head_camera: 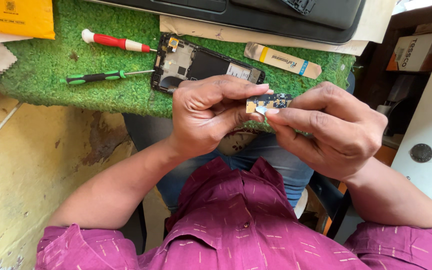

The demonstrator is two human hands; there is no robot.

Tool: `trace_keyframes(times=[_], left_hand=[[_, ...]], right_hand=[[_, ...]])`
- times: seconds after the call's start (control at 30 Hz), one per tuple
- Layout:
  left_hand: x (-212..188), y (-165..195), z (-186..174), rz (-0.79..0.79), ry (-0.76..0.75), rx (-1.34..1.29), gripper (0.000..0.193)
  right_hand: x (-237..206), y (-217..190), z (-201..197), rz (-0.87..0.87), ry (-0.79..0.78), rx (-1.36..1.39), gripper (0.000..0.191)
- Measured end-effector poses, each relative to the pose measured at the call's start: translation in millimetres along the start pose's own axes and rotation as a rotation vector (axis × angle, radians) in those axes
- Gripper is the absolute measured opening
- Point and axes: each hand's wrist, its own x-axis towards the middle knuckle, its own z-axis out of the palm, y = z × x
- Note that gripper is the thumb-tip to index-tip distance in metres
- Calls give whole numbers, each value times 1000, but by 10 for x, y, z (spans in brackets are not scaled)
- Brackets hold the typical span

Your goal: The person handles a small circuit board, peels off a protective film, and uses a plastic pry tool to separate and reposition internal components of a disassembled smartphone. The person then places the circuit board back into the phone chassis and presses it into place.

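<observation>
Both my hands hold a small dark circuit board (271, 101) with gold patches, just above my lap. My left hand (208, 112) pinches its left end between thumb and fingers. My right hand (328, 130) grips its right end, its thumb tip against a small silvery part at the board's lower edge. Right behind my hands an opened phone frame (196, 62) lies on a green grass-like mat (51, 65), its insides showing.
A red-and-white screwdriver (113, 42) and a green-and-black screwdriver (98, 76) lie on the mat, left of the phone. A tan flat strip (282, 60) lies to the right. A dark laptop (256, 12) sits behind. A yellow packet (16, 17) sits top left, a cardboard box (416, 50) at right.
</observation>
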Motion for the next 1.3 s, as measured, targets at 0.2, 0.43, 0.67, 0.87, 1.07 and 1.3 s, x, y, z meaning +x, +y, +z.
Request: trace_keyframes(times=[0.2, 0.43, 0.67, 0.87, 1.07, 1.3], left_hand=[[0, -5, -8, -2, -10, 12, 28], [3, 9, -15, 19, -11, 82, 27], [13, 0, -10, 43, 1, 119, 26], [14, -2, 1, 34, 4, 53, 27], [19, -7, 7, 30, 12, 88, 28], [24, -23, 2, 60, 8, 107, 28]], right_hand=[[-7, 8, 21, -26, 12, -7, 26], [-16, -1, 27, -12, 20, -20, 27], [-15, 7, 29, -12, 18, -17, 26], [-2, -11, 21, -6, 17, -21, 26], [0, -21, 14, 15, 18, 0, 27], [-7, -20, 28, -3, 28, -20, 27]])
